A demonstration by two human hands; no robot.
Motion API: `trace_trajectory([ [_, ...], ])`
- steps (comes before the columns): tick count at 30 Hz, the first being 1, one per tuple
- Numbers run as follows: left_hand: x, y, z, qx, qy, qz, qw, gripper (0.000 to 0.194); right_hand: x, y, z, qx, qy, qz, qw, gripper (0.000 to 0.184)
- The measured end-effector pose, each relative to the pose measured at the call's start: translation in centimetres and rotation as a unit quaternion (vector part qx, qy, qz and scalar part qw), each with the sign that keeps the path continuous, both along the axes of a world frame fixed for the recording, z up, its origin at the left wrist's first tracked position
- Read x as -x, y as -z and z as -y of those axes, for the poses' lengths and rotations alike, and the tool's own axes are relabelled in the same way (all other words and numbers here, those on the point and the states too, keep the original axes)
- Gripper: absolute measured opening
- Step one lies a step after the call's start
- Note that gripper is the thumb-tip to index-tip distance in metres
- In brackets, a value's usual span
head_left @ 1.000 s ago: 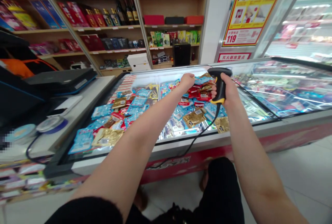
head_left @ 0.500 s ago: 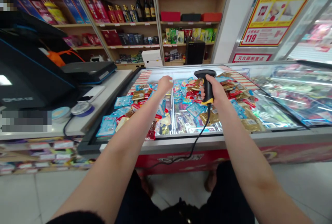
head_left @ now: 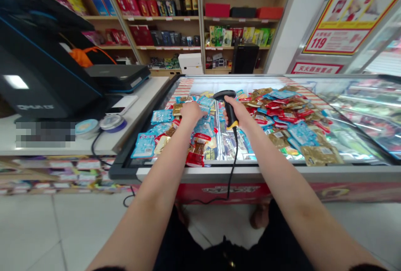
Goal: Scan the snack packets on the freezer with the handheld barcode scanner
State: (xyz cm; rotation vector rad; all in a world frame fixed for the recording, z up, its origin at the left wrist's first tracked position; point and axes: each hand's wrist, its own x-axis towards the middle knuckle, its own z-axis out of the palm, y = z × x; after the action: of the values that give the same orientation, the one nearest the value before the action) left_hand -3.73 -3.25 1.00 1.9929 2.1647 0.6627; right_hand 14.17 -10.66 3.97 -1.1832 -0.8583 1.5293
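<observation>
My right hand [head_left: 238, 114] is wrapped round the grip of a black and yellow barcode scanner [head_left: 230, 110]. Its head points left and its black cable hangs over the freezer's front. My left hand [head_left: 191, 113] lies low over the snack packets in the left section. A finger reaches to the right beside a blue packet [head_left: 205, 126]; the other fingers are mostly hidden, and no packet shows lifted in them. Red packets [head_left: 196, 158] lie nearer to me. A larger heap of blue, red and gold packets [head_left: 285, 116] covers the glass on the right.
A chest freezer [head_left: 282, 175] with a pale front rim spans the middle. On the left counter [head_left: 125, 114] stand a dark checkout terminal [head_left: 46, 66], a black scale [head_left: 122, 76], a white phone-like device [head_left: 120, 107] and two round tubs [head_left: 112, 122]. Stocked shelves [head_left: 163, 18] line the back.
My left hand has come down among the packets, with a finger now stretched out. The scanner in my right hand has moved left, nearer the left hand. The view has shifted slightly left.
</observation>
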Motion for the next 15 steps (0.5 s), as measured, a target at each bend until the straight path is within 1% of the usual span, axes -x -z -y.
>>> trace_trajectory([
  [2, 0.03, 0.44, -0.39, -0.006, 0.004, 0.017, 1.0, 0.063, 0.09, 0.42, -0.11, 0.003, -0.003, 0.002, 1.0, 0.036],
  [5, 0.31, 0.74, -0.68, -0.008, 0.009, 0.058, 0.998, 0.053, 0.03, 0.89, -0.36, 0.002, -0.009, 0.003, 1.0, 0.037],
  [9, 0.77, 0.29, -0.43, 0.012, 0.019, 0.093, 0.995, 0.028, 0.04, 0.95, -0.55, 0.002, -0.02, 0.003, 1.0, 0.038],
  [11, 0.84, -0.01, -0.3, 0.007, 0.029, 0.11, 0.993, 0.02, 0.1, 0.77, -0.42, -0.006, -0.019, 0.0, 1.0, 0.038],
  [12, 0.82, -0.11, -0.28, -0.001, 0.034, 0.122, 0.992, 0.018, 0.12, 0.66, -0.28, -0.01, -0.018, -0.001, 1.0, 0.038],
  [15, 0.48, -0.14, -0.35, -0.039, 0.055, 0.163, 0.984, 0.023, 0.13, 0.24, 0.3, -0.022, -0.011, -0.007, 1.0, 0.039],
])
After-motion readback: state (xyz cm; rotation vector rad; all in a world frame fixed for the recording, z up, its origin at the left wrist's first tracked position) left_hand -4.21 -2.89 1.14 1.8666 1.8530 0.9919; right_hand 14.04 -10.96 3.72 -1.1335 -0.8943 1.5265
